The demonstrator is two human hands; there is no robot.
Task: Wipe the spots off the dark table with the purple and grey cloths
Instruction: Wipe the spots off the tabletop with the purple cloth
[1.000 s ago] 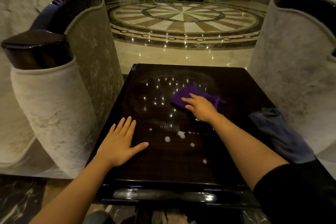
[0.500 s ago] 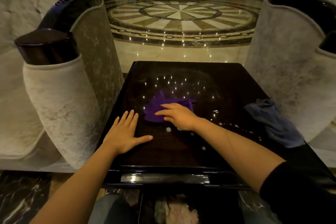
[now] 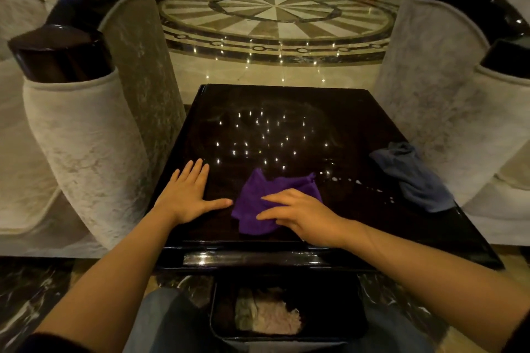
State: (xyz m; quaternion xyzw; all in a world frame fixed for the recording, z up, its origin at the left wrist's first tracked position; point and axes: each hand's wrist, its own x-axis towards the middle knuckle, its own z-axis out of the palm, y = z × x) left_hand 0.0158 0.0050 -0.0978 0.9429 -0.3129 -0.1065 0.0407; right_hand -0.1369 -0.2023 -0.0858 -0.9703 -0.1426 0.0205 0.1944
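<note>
The dark glossy table (image 3: 286, 100) stands in front of me between two armchairs. My right hand (image 3: 301, 213) presses flat on the crumpled purple cloth (image 3: 258, 197) near the table's front edge. My left hand (image 3: 186, 197) rests flat on the table just left of the cloth, fingers spread, holding nothing. A line of small white spots (image 3: 355, 182) runs to the right of the purple cloth. The grey cloth (image 3: 410, 175) lies bunched at the table's right edge, untouched.
A pale armchair with a dark glossy arm (image 3: 71, 111) stands close on the left, another armchair (image 3: 459, 94) on the right. A dark bin with crumpled waste (image 3: 269, 315) sits under the table's front edge. Polished patterned floor (image 3: 275, 17) lies beyond.
My right hand has dragged the purple cloth from the middle of the table toward the front edge. The white spots that were near the front centre no longer show. My left hand stayed put.
</note>
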